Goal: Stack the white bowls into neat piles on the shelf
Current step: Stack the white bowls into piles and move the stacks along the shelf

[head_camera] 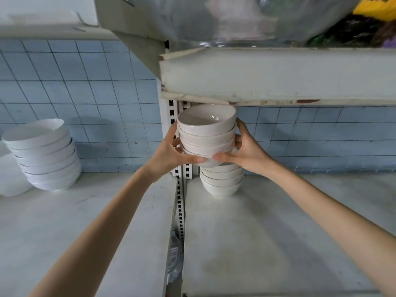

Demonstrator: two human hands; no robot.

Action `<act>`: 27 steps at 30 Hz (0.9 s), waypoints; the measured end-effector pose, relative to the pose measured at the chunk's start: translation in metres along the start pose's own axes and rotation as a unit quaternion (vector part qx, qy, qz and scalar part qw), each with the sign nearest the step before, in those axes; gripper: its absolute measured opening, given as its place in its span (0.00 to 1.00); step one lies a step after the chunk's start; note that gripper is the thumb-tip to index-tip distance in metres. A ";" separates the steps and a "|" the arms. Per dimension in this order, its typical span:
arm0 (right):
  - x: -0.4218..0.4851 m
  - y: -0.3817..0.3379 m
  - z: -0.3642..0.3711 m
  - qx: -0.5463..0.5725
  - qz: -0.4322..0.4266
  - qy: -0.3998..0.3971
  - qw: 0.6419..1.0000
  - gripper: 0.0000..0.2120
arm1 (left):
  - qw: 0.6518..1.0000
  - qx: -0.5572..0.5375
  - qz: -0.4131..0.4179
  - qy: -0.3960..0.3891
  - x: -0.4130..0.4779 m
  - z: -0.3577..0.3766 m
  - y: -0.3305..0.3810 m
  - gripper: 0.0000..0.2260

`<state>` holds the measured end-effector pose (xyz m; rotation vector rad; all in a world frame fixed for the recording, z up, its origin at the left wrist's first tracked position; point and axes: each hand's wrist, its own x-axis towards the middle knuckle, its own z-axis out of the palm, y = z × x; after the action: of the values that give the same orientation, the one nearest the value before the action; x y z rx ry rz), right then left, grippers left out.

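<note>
Between both hands I hold a stack of several white bowls, tilted slightly left. My left hand grips its left side with the thumb under the lowest bowl. My right hand grips the right side, thumb also underneath. The held stack sits just above a lower pile of white bowls standing on the right shelf near the back wall; whether the two touch is hidden by my thumbs. Another pile of several white bowls leans on the left shelf.
An upper shelf's edge hangs close above the held stack's top bowl. A slotted metal upright divides the left and right shelves. Blue tiles cover the back wall. A clear plastic bag lies on the upper shelf.
</note>
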<state>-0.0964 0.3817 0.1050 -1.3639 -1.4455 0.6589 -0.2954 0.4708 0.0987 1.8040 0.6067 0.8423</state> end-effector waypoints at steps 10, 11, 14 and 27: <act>-0.040 -0.022 0.032 -0.005 0.004 0.015 1.000 0.52 | 1.000 -0.008 0.018 -0.022 -0.044 -0.018 0.006 0.49; -0.044 -0.025 0.037 -0.001 0.004 0.017 1.000 0.52 | 0.999 -0.010 0.021 -0.025 -0.049 -0.021 0.006 0.49; -0.058 -0.030 0.053 0.003 0.008 0.028 1.000 0.52 | 0.999 -0.011 0.023 -0.035 -0.066 -0.029 0.004 0.49; -0.137 -0.061 0.110 0.036 0.033 0.097 0.994 0.60 | 0.995 -0.033 0.039 -0.087 -0.131 -0.045 0.006 0.49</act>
<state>-0.2392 0.2657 0.0807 -1.3837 -1.2170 0.5977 -0.4126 0.3988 0.0806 1.8277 0.3939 0.7394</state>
